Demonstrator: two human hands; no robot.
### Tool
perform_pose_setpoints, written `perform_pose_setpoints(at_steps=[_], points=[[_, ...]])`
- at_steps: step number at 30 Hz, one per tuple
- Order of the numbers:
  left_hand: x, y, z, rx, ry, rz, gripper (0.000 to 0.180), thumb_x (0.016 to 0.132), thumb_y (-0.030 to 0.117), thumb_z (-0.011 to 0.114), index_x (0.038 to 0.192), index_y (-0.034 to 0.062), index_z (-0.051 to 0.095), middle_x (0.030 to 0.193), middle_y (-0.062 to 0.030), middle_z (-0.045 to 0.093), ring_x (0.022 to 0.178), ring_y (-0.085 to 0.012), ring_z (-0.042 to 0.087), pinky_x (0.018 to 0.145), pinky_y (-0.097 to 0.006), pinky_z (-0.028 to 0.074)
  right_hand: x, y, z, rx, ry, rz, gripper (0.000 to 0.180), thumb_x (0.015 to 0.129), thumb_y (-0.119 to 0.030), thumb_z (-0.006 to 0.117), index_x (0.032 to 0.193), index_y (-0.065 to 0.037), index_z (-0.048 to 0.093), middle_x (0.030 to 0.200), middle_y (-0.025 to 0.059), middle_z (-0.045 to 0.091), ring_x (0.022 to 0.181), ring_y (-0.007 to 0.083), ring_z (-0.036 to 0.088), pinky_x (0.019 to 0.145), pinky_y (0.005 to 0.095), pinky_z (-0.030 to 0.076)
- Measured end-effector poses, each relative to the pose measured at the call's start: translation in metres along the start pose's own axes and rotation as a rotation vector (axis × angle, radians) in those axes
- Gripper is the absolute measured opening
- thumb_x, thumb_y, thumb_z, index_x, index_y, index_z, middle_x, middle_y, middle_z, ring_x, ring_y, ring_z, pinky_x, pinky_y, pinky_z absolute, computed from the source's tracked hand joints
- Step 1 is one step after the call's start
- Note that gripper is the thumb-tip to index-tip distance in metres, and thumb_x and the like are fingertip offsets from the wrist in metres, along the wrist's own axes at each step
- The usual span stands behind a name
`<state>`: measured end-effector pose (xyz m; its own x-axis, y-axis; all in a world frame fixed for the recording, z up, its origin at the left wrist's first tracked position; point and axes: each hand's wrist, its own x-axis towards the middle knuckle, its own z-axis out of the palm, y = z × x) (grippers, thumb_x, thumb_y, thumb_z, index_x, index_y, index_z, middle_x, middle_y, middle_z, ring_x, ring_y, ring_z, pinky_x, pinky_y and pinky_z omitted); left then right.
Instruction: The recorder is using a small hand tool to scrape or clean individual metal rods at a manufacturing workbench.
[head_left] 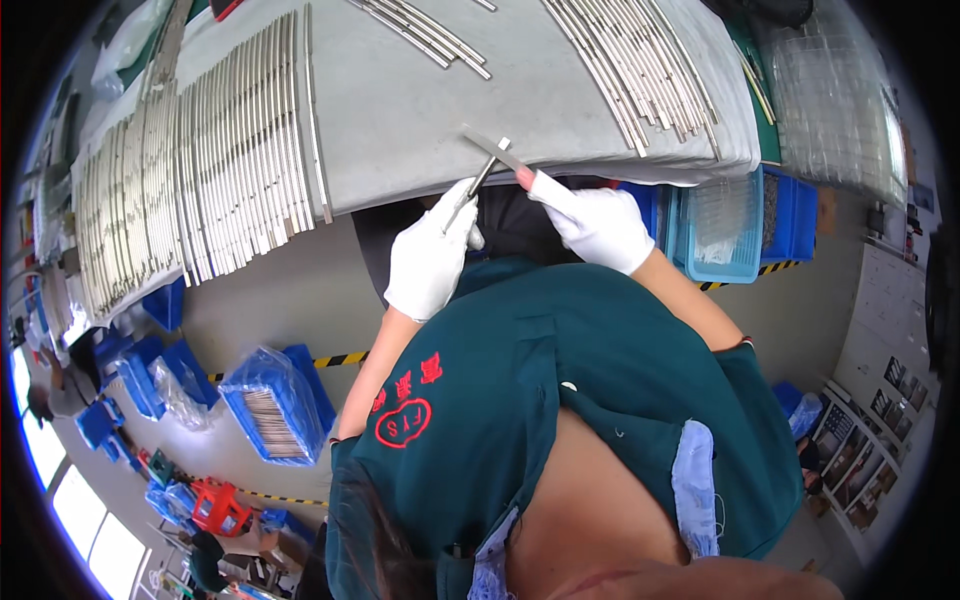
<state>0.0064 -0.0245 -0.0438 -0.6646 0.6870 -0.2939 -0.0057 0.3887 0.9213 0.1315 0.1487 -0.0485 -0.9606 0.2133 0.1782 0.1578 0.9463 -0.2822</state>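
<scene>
Both my hands wear white gloves and meet at the near edge of a grey covered table [400, 120]. My left hand [430, 255] grips a thin metal rod [482, 177] that points up toward the table edge. My right hand [596, 224] pinches one end of a flat grey metal strip [492, 149], which lies slantwise over the table edge. The tip of the rod touches the strip near its middle. My green shirt [560, 400] fills the lower centre of the view.
Rows of long curved metal strips [220, 150] cover the table's left side, with more bundles at the back [640, 70] and centre [425, 35]. A pale blue bin [722, 225] and clear trays [835, 100] are at the right. Blue crates [275, 405] stand on the floor.
</scene>
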Motion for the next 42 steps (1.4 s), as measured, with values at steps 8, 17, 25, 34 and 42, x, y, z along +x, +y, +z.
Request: perform_pose_setpoints(at_steps=[8,17,25,34,42], points=[[0.001,0.012,-0.004,0.035,-0.078,-0.108,0.033,0.092,0.018,0.047,0.122,0.0066,0.054,0.066,-0.0035,0.060,0.064,-0.0135,0.058,0.065,-0.024,0.046,0.017,-0.005,-0.004,0.132,-0.013,0.094,0.042,0.085,-0.016,0.055,0.125,-0.029,0.053,0.051,0.0056,0.049,0.042,0.0221,0.051,0.041,0.0331,0.039],[0.000,0.007,0.000,0.074,-0.047,-0.025,0.032,0.092,0.019,0.047,0.122,0.0093,0.054,0.067,-0.0042,0.061,0.064,-0.0160,0.059,0.065,-0.026,0.047,0.009,-0.005,-0.005,0.053,0.075,0.041,0.048,0.081,-0.011,0.060,0.126,-0.028,0.053,0.045,0.0063,0.042,0.038,0.0223,0.047,0.039,0.0318,0.038],[-0.001,0.003,0.000,0.308,0.005,0.060,0.032,0.091,0.020,0.049,0.122,0.0141,0.054,0.070,-0.0021,0.062,0.066,-0.0166,0.060,0.064,-0.027,0.048,0.015,-0.010,-0.022,0.496,-0.133,0.371,0.042,0.088,-0.008,0.054,0.128,-0.020,0.052,0.048,0.0049,0.049,0.038,0.0136,0.049,0.044,0.0252,0.042],[-0.003,-0.007,0.005,0.351,0.049,0.085,0.031,0.091,0.021,0.051,0.121,0.0178,0.056,0.076,-0.0018,0.063,0.065,-0.0162,0.060,0.062,-0.027,0.049,0.002,-0.006,-0.011,0.286,-0.028,0.161,0.044,0.085,-0.016,0.055,0.126,-0.032,0.051,0.051,0.0055,0.051,0.038,0.0232,0.049,0.038,0.0350,0.041],[-0.003,-0.003,0.004,0.321,0.054,0.044,0.031,0.092,0.022,0.049,0.122,0.0197,0.055,0.079,-0.0026,0.063,0.067,-0.0154,0.061,0.065,-0.026,0.049,0.007,-0.011,-0.027,0.595,-0.257,0.392,0.038,0.092,-0.018,0.050,0.130,-0.020,0.050,0.052,0.0025,0.053,0.041,0.0110,0.052,0.046,0.0256,0.045]])
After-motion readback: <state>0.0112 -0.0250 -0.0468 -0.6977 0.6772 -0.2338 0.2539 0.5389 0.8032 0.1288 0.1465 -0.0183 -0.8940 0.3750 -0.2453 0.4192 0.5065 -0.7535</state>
